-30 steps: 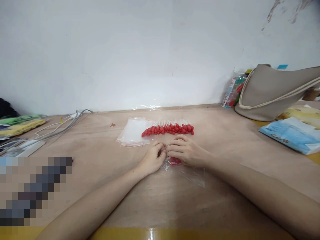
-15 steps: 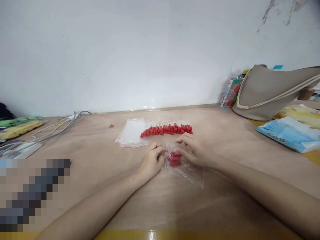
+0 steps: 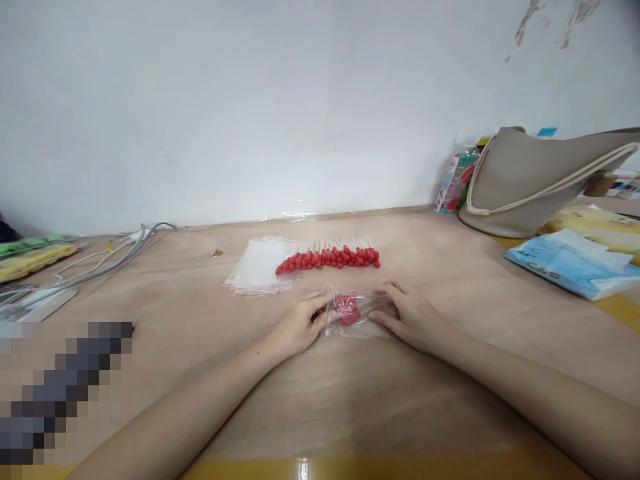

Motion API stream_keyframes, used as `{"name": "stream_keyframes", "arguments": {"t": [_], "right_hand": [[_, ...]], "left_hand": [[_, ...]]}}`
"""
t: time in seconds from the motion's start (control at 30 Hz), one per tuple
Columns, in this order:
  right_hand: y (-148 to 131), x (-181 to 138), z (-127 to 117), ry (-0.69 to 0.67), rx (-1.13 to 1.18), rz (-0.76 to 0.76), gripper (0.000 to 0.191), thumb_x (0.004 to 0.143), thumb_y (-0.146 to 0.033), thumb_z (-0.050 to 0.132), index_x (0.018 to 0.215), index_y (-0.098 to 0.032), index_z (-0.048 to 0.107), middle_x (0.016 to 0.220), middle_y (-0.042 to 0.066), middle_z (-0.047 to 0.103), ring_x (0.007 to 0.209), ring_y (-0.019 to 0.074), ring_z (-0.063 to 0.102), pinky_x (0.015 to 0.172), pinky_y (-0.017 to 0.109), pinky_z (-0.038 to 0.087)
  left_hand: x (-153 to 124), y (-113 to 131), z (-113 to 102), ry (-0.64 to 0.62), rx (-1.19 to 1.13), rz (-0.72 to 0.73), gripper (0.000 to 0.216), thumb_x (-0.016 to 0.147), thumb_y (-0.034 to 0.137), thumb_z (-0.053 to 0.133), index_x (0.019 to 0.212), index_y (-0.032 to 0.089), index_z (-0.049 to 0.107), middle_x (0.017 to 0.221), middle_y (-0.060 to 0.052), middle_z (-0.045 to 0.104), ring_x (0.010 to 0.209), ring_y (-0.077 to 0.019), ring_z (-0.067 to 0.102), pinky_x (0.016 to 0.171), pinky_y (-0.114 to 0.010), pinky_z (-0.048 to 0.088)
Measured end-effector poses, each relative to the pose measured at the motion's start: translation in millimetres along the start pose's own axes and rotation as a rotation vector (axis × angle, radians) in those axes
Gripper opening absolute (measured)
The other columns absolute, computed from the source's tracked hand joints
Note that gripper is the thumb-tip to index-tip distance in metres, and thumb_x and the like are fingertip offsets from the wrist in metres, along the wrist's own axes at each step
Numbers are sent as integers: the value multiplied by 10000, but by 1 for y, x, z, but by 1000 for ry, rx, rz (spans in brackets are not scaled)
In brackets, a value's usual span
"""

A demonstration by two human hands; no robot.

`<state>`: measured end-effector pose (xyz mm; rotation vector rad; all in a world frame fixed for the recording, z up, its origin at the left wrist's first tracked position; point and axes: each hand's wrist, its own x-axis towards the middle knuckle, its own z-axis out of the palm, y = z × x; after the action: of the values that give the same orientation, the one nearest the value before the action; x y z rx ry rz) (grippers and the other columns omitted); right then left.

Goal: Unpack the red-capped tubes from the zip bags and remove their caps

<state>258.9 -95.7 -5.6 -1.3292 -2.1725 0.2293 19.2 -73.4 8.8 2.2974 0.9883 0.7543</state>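
A small clear plastic bag point(image 3: 356, 315) with a few red-tipped sticks inside lies on the wooden table point(image 3: 320, 393) between my hands. My left hand point(image 3: 299, 325) pinches the bag's left end. My right hand point(image 3: 413, 318) holds its right end, fingers curled on the plastic. Just beyond, a row of several red-tipped white sticks point(image 3: 327, 257) lies on the table, and left of it sits a stack of empty clear bags point(image 3: 258, 267).
A beige bag point(image 3: 535, 179) with a cord handle lies at the back right, beside a colourful packet point(image 3: 450, 183). Blue packaging point(image 3: 570, 262) lies at the right edge. Grey cables point(image 3: 110, 257) and yellow and green packs point(image 3: 30, 253) are at the left.
My hands started together at the bag's mouth. They have moved apart along the bag, the right hand sliding right, and the bag now lies across between them.
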Motion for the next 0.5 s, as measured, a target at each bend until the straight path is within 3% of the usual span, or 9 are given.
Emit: {"name": "stream_keyframes", "arguments": {"t": [0.13,0.27,0.5], "right_hand": [[10,5,4,52,-4,3,282,799,-349,546,1009,-163,528,950,93,555,862,208,553,746,348,462],[11,7,5,67,-1,-10,278,800,-359,539,991,-158,530,937,92,557,848,203,549,735,343,459],[9,8,7,87,0,-50,263,799,-363,529,968,-162,528,911,88,565,830,199,549,715,336,456]], "left_hand": [[2,6,1,-43,-51,-54,409,779,328,580,1172,223,540,1024,-47,591,806,-160,544,720,-259,428],[4,10,4,-24,-16,-89,444,719,383,638,1112,197,550,894,-33,599,718,-148,514,640,-243,408],[5,19,4,-33,139,-21,260,787,348,542,974,168,527,832,-42,550,754,-173,498,675,-286,406]]}}
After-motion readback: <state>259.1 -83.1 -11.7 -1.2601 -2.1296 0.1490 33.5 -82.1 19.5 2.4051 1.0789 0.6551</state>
